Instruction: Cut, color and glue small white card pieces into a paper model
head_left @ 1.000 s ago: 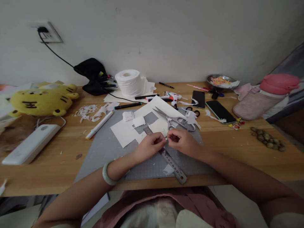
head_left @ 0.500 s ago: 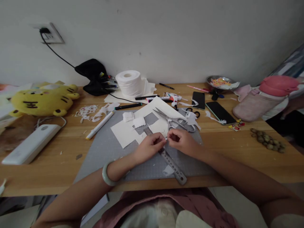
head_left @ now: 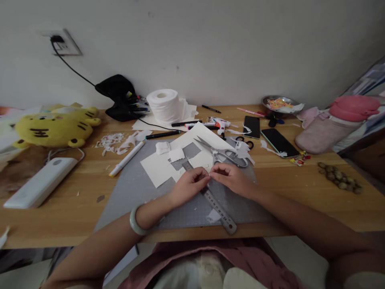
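Note:
My left hand [head_left: 190, 185] and my right hand [head_left: 230, 180] meet above the grey cutting mat [head_left: 129, 204], fingertips pinched together. Between them is a tiny white bit, too small and hidden to name. Beneath my hands a steel ruler [head_left: 219, 209] lies slanted across the mat. Scissors [head_left: 224, 154], blades apart, rest just beyond my right hand on cut cream card [head_left: 156, 170]. Two small white folded pads, one a white paper piece [head_left: 176, 155], sit beyond my left hand.
A toilet paper roll [head_left: 164, 107] stands at the back. Markers [head_left: 128, 158], phones [head_left: 279, 143] and paper scraps are scattered around. A power bank [head_left: 42, 182] and yellow plush toy [head_left: 57, 127] lie left; a pink-lidded bottle [head_left: 331, 128] and metal bowl [head_left: 264, 105] are right.
My right hand has shifted slightly left, so its fingertips are closer to those of my left hand. The left hand and the objects on the table stay put.

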`<move>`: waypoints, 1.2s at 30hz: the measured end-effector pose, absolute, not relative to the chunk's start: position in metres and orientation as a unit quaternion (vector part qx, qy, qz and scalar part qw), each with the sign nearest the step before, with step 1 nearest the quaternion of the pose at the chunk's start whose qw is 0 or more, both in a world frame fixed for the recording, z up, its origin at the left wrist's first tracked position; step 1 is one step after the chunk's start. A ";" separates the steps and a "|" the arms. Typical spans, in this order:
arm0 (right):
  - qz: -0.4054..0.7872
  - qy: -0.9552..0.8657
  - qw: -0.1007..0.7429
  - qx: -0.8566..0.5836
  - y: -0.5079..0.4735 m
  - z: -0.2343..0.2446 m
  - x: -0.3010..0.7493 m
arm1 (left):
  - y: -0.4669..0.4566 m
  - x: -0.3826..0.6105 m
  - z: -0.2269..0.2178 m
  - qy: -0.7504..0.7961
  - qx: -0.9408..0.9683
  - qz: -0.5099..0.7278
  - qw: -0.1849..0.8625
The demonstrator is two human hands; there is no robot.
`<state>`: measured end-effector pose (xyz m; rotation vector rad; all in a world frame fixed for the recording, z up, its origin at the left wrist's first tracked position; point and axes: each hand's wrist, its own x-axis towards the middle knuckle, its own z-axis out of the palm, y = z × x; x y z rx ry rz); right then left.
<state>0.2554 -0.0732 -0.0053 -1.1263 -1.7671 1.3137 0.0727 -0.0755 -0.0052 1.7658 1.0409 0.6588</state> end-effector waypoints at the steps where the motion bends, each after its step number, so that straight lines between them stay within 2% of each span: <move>1: 0.501 -0.674 0.326 -0.434 -0.073 -0.005 0.255 | -0.075 0.073 -0.006 0.426 0.721 0.268 0.477; 9: 0.503 -0.634 0.364 -0.461 -0.068 -0.004 0.255 | -0.074 0.072 -0.006 0.426 0.692 0.281 0.510; 20: 0.471 -0.686 0.337 -0.441 -0.075 -0.006 0.255 | -0.075 0.072 -0.004 0.425 0.716 0.279 0.479; 36: 0.447 -0.705 0.338 -0.434 -0.075 -0.009 0.254 | -0.075 0.073 -0.006 0.405 0.731 0.271 0.478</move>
